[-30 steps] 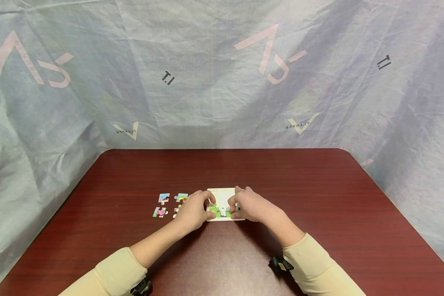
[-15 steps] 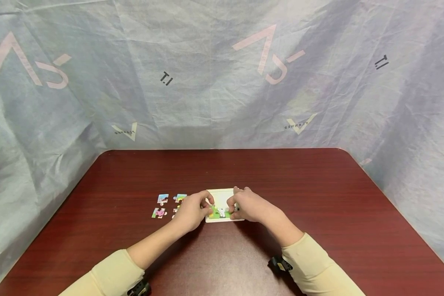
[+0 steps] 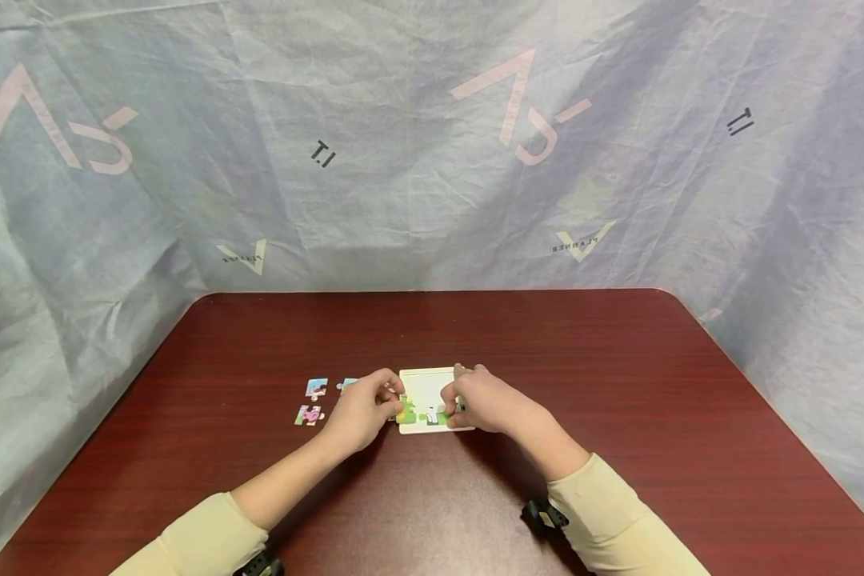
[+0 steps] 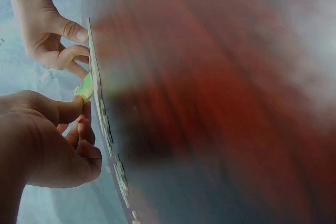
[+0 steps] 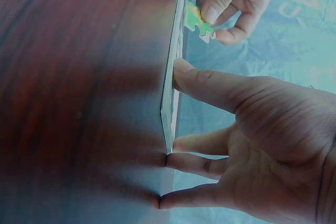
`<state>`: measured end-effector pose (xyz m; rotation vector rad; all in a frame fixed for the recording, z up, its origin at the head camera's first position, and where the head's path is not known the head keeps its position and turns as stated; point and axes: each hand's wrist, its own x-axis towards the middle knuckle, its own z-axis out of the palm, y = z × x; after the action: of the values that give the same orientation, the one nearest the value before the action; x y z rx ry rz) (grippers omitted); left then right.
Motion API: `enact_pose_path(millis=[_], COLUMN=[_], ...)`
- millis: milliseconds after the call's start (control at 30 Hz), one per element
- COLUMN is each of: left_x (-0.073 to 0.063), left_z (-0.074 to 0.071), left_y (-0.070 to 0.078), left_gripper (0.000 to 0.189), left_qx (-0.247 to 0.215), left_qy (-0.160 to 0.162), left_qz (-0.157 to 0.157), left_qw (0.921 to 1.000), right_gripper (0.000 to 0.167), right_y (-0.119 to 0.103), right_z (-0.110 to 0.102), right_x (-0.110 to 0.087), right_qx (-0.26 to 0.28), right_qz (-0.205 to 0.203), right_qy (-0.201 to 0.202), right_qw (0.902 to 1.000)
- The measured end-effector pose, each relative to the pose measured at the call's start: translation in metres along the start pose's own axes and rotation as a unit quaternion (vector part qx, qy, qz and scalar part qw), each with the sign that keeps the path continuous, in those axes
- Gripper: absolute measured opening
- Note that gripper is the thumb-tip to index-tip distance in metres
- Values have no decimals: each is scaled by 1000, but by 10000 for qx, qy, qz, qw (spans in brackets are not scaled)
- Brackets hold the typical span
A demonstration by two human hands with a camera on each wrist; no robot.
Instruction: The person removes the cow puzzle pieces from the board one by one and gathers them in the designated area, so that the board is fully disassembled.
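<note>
My left hand (image 3: 362,412) pinches a green and yellow jigsaw piece (image 3: 406,411) between thumb and fingertips, at the left side of a white puzzle tray (image 3: 425,384). The right wrist view shows this piece (image 5: 198,20) tilted up off the tray's surface. My right hand (image 3: 494,402) rests at the tray's right side. Its thumb and one fingertip touch the tray or a piece in it, while other fingertips meet the tabletop, as the right wrist view shows. Between the hands, a green and white jigsaw piece (image 3: 432,417) lies along the tray's near side, partly hidden by the right fingers.
Left of the tray, loose jigsaw pieces lie on the dark red table (image 3: 583,360): a blue one (image 3: 317,387), a pink one (image 3: 307,415) and another (image 3: 347,383) partly behind my left hand. A grey printed cloth (image 3: 403,200) hangs behind the table.
My left hand has moved left, drawing the green and yellow jigsaw piece away from the green and white one. The right hand stays in nearly the same place.
</note>
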<state>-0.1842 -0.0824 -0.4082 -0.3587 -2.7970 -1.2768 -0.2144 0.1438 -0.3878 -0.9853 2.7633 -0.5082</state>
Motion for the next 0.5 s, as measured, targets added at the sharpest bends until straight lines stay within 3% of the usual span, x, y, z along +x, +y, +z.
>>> enact_pose_path(millis=[500], left_x=[-22], left_z=[-36], left_y=[-26], left_gripper=[14], left_qx=[131], left_qy=[242], left_qz=[-400], left_qw=[9988], right_gripper=[27], right_y=[1], right_z=[-1], right_x=[0], right_qx=[136], right_qz=[-67], right_qy=[-33], right_qw=[9999])
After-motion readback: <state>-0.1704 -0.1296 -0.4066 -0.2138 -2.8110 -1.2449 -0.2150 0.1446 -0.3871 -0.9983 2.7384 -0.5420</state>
